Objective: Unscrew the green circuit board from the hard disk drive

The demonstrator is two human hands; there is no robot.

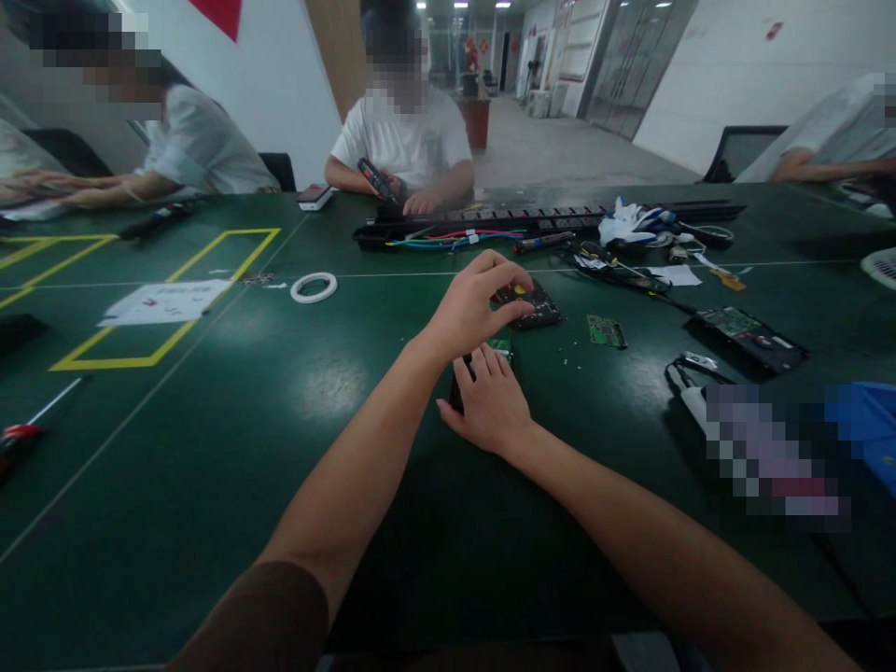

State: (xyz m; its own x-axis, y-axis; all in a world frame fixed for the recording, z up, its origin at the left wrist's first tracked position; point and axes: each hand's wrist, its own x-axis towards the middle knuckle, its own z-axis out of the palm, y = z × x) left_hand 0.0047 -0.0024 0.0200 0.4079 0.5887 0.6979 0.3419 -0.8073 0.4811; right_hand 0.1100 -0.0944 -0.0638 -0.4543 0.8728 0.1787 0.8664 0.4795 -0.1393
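My left hand (478,303) is raised over the table, thumb and fingertips curled but apart, with nothing visible between them. Just behind its fingertips lies a dark hard drive (538,308) with a small yellow spot. My right hand (492,397) rests palm down, fingers spread, on a black device (457,396) that it mostly covers. A green circuit board part (501,348) shows past its fingertips. To the right of the drive sits a loose green circuit board (606,331), with tiny pale bits near it.
Behind are a black rail (553,220) with coloured wires, white-blue gloves (634,222) and cables. At right lie another drive (752,336) and a blue object (872,425). A tape roll (314,287), paper (166,301) and a screwdriver (20,436) are left. Several people sit around the green table (231,467).
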